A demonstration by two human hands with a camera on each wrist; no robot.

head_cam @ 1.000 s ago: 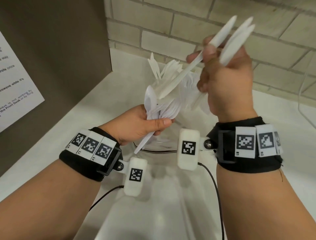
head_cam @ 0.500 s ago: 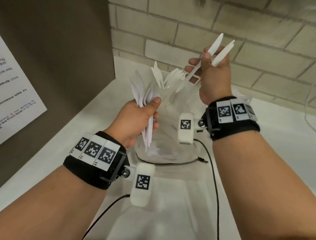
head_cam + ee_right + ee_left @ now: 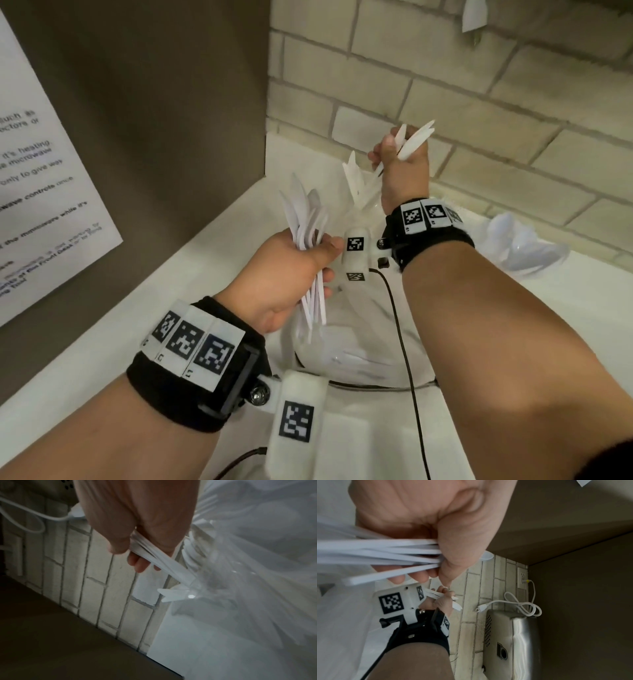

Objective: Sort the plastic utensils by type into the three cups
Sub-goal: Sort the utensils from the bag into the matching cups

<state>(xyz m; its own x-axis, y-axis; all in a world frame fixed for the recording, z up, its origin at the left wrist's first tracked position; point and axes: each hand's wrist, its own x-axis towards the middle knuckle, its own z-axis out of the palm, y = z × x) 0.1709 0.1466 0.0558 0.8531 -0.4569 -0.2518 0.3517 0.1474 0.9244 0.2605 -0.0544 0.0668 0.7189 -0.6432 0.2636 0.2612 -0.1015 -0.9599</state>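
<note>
The left hand (image 3: 284, 274) is closed in a fist around a bundle of white plastic utensils (image 3: 308, 222). Their heads fan upward above the thumb and their handles stick out below the fist. In the left wrist view the flat white handles (image 3: 385, 553) run sideways out of the curled fingers. Which type each piece in this bundle is cannot be told.

The right hand (image 3: 404, 171) is farther back and higher, close to the brick wall (image 3: 513, 102). It grips a smaller bunch of knives (image 3: 416, 140), blades pointing up and to the right past the knuckles. The right wrist view shows the fingers (image 3: 140, 563) wrapped round the handles, whose ends reach down toward the clear cup.

Between the two hands stands that clear plastic cup (image 3: 363, 202) with white utensils (image 3: 354, 178) sticking up out of it; these look like forks, though the view is blurred. Nearer the person is a second clear cup (image 3: 359, 359), lying below the left hand's bundle, with some white pieces showing through its wall. At the far right of the white counter (image 3: 205, 274) lies a heap of spoons (image 3: 524, 246), well apart from both hands.

A paper notice (image 3: 41, 192) hangs on the brown panel at the left. A black cable (image 3: 400, 325) runs from the right wrist device toward the near edge.
</note>
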